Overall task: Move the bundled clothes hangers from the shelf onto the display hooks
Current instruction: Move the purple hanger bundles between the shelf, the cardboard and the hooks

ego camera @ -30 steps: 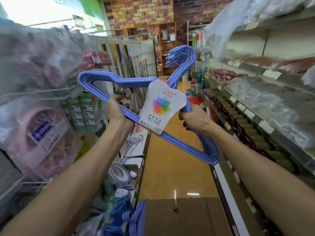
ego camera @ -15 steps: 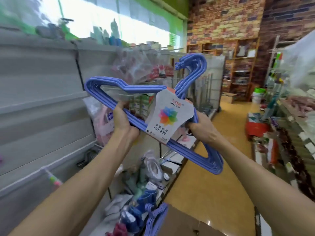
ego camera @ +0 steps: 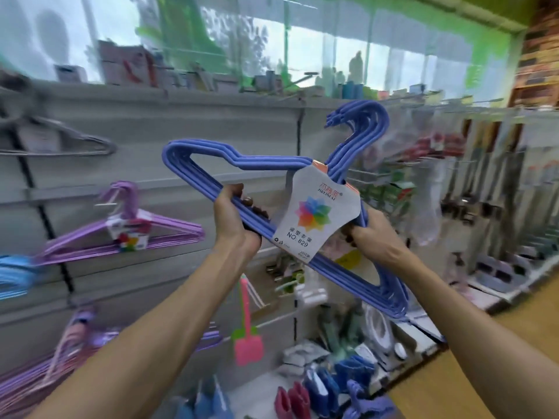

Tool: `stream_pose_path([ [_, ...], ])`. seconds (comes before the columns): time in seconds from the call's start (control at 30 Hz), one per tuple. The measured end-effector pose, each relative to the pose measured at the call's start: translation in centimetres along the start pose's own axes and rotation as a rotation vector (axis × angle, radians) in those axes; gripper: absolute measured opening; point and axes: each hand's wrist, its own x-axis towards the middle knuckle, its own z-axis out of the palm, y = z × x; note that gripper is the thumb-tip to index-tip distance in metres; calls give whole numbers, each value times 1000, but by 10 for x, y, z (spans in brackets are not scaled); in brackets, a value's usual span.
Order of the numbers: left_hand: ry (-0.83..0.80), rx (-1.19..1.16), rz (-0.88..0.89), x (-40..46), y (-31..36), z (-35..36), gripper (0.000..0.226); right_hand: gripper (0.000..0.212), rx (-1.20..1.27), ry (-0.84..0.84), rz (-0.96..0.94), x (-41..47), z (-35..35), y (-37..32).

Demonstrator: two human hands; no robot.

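Two hands carry the bundle of blue plastic clothes hangers (ego camera: 242, 164) with its white card label (ego camera: 314, 219), up in front of the grey slatted display wall (ego camera: 187, 122). Left hand (ego camera: 234, 225) wraps its fingers round the bottom bars; right hand (ego camera: 367, 237) grips them just past the label, fingers curled. Best move now: level the bundle, aim the hook tops (ego camera: 360, 116) at a free peg beside the hung purple hanger bundle (ego camera: 127, 231), and let go only once it is seated.

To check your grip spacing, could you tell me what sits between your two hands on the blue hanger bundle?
Head view: the bundle's white paper label, between left hand and right hand.
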Motion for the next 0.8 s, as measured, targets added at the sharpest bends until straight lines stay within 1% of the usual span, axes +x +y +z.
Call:
stream_pose_path([
  [0.13,67,-8,106,-7,58,-38,27,17,51,-74,-100,8,55,-37],
  [0.27,128,7,208,-20,117,-79,26,22,94,-137,-184,4,111,-79],
  [0.33,151,30,250,-30,147,-101,25,19,110,-170,-188,-1,141,-101],
  [0.43,158,23,299,-51,190,-132,31,14,131,-230,-217,-14,185,-136],
  [0.53,184,-1,361,-72,229,-160,42,16,148,-274,-259,-28,227,-169],
  [0.67,286,-16,419,-97,282,-206,30,19,147,-323,-317,-49,278,-212],
  [0.8,316,-68,464,-124,330,-251,30,23,215,-404,-374,-76,331,-254],
])
